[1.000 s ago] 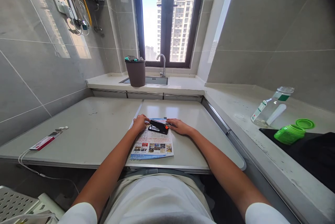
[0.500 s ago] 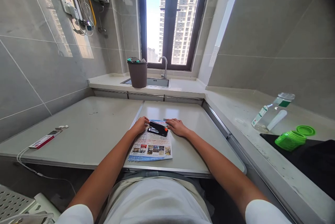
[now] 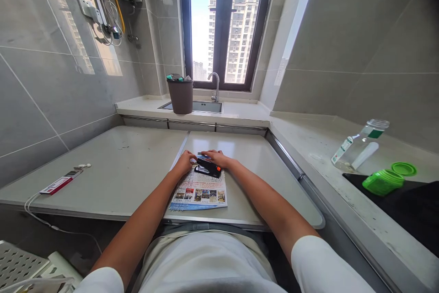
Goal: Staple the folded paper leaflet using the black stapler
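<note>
A black stapler (image 3: pixel 208 167) with an orange patch at its right end lies aslant on a stack of printed leaflets (image 3: pixel 200 194). Its two arms are spread apart at the left end. My left hand (image 3: pixel 185 162) is closed, thumb and finger pinching at that left end. Over the stapler's far side reaches my right hand (image 3: pixel 216 158), its fingers bent around a small grey strip (image 3: pixel 200 153) that looks like a strip of staples. Part of the leaflets' top is hidden under the hands and stapler.
On the table's left lie a red and white box (image 3: pixel 61 182) and a white cable (image 3: pixel 37 215). A brown bin (image 3: pixel 180 96) stands by the sink (image 3: pixel 207 107). The right-hand counter holds a clear bottle (image 3: pixel 360 144), a green jar (image 3: pixel 383 182) and a black cloth (image 3: pixel 416 210).
My right hand has moved left with the small grey strip, from beside the leaflets to above the stapler's left part. My left hand stays at the stapler's end.
</note>
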The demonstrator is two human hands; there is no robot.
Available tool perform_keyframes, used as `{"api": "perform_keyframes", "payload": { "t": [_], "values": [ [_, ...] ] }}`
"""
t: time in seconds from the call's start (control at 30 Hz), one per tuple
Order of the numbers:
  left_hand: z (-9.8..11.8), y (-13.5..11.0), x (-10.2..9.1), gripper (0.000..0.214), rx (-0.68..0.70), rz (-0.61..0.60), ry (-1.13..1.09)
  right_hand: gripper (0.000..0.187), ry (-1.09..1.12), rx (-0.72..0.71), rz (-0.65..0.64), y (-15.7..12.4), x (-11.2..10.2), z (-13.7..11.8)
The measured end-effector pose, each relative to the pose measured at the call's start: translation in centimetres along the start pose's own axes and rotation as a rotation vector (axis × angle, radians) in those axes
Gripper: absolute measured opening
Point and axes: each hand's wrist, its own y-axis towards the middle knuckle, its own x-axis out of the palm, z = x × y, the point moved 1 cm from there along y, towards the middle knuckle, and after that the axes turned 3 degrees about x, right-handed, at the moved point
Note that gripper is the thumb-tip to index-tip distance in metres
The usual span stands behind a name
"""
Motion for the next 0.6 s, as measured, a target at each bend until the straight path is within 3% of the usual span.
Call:
{"api": "perform_keyframes", "payload": {
  "t": [0.13, 0.3, 0.43, 0.53, 0.6],
  "values": [
    [0.4, -0.3, -0.5, 0.015, -0.034, 0.029, 0.050, 0.051, 0.092, -0.024, 0.017, -0.5, 0.1, 0.1],
    [1.3, -0.5, -0.9, 0.011, -0.041, 0.052, 0.120, 0.042, 0.194, 0.045, 0.255, -3.6, -1.0, -0.2],
    [2.6, -0.5, -1.2, 0.031, 0.124, 0.126, 0.026, 0.045, 0.277, 0.084, 0.363, -6.7, -1.1, -2.9],
    [3.3, -0.5, -1.0, 0.038, 0.213, 0.070, -0.038, 0.035, 0.315, 0.048, 0.372, -7.9, -0.4, -5.1],
    [3.4, -0.6, -0.7, 0.041, 0.227, 0.018, -0.027, 0.044, 0.286, 0.036, 0.373, -8.1, 0.2, -5.8]
  ]
}}
